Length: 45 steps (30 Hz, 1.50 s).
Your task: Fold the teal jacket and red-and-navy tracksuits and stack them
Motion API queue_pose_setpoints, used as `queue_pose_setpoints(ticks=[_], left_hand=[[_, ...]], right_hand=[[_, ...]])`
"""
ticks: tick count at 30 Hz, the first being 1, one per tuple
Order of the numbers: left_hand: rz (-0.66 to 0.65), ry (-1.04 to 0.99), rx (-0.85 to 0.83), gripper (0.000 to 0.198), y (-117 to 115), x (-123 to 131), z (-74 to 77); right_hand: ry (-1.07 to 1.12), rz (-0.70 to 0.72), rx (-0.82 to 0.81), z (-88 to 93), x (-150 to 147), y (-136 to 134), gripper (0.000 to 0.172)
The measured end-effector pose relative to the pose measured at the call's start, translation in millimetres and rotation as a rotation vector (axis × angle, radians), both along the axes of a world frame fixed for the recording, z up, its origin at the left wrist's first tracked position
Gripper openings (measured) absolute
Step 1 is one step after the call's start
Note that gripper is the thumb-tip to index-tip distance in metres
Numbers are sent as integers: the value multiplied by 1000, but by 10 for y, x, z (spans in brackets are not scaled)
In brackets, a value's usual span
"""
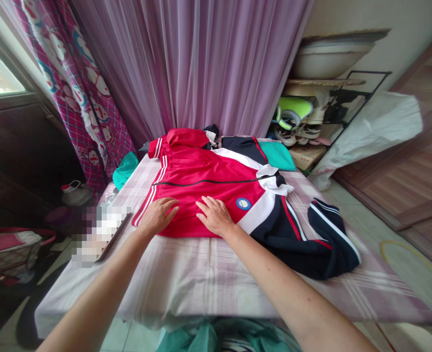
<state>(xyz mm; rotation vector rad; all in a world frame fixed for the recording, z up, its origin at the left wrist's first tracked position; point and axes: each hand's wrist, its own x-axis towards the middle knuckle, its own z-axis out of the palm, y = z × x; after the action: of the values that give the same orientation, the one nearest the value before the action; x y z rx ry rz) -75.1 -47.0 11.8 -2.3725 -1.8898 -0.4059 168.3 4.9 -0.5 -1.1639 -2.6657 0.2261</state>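
A red, navy and white track jacket (pixel 201 171) lies flat on a bed with a pale pink plaid sheet (pixel 186 283), its black zip running sideways across the red front. My left hand (pixel 158 216) rests palm down on the red lower part near the white-striped cuff. My right hand (pixel 215 215) lies flat on the red cloth too, just left of a round blue badge (pixel 243 203). Neither hand grips the fabric. A navy sleeve with white stripes (pixel 333 239) sprawls to the right.
Teal cloths (pixel 276 154) show beyond the jacket and at the bed's left side. A pixelated flat object (pixel 100 234) sits on the left bed edge. Sheer purple curtains hang behind, and shoes on a shelf (pixel 292 128) stand under a washbasin at back right.
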Motion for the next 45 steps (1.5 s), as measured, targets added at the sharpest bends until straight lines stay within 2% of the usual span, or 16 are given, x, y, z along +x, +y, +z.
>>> queue_pose_setpoints(ticks=[4,8,12,17,19,24,26,28,30,34,42,45], left_hand=[[151,43,-105,54,175,87,-175],[189,73,-199,58,190,92,-348],[188,99,-174,61,182,53,-413],[192,114,-159,62,207,31,-426],[199,121,-163,62,220,38,-420],[214,135,-173,63,246,62,-429],[206,139,-160,63,249,56,-449],[195,143,-145,63,249,43,-467],[190,151,-144,63,249,30,-478],[183,159,-150,62,262,32,-481],[168,161,-159,61,282,81,-457],[163,167,-154,60,274,80,-448]], right_hand=[[-104,-8,-146,-42,74,-10,62],[-95,-34,-189,9,154,72,62],[-47,-226,-131,63,383,398,60],[-179,-547,-207,-40,1066,837,62],[-211,-604,-177,-100,1318,913,61],[-96,-556,35,-132,1648,970,47],[-8,-634,147,-81,1757,1012,43],[37,-778,225,-10,1900,1084,45],[23,-858,187,62,2064,1179,48],[-53,-796,-74,133,2332,1374,39],[-38,-558,-47,-1,2522,1553,37],[13,-576,-111,12,2523,1589,42]])
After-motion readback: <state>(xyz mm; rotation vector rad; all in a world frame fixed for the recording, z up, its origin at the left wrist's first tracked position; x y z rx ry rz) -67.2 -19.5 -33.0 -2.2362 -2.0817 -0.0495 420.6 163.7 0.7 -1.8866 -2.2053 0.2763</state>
